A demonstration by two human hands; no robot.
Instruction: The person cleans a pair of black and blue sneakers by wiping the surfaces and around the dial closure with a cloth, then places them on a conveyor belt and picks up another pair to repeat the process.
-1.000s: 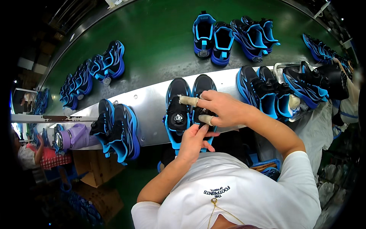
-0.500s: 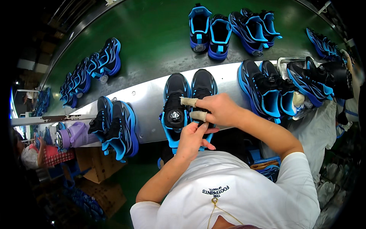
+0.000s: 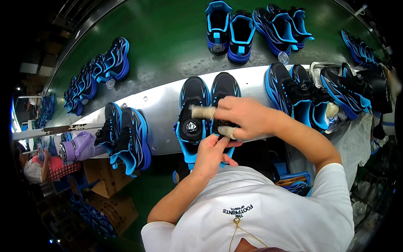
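Observation:
Two black sneakers with bright blue trim stand side by side before me, toes pointing away. The left sneaker (image 3: 194, 90) shows a round dial (image 3: 191, 128) on its tongue. My left hand (image 3: 213, 153) is closed at the collar of the right sneaker (image 3: 225, 85), thumb and index finger pinched on its edge; the exact grip is partly hidden. Over that sneaker's laces and tongue is my right hand (image 3: 243, 118), with tape wrapped on its index finger and thumb. These two stand apart, the index stretched leftward and blurred. Most of the right sneaker's tongue is hidden beneath it.
A metal ledge (image 3: 161, 105) runs along the green conveyor belt (image 3: 168, 46). Similar sneaker pairs stand on the ledge at left (image 3: 133, 130) and right (image 3: 280, 86), and several more on the belt. At far left are a purple bottle (image 3: 79, 147) and a person (image 3: 40, 168).
My right hand has shifted slightly rightward and up, its taped index finger moving over the sneakers. My left hand stays nearly in place. The view has tilted a little.

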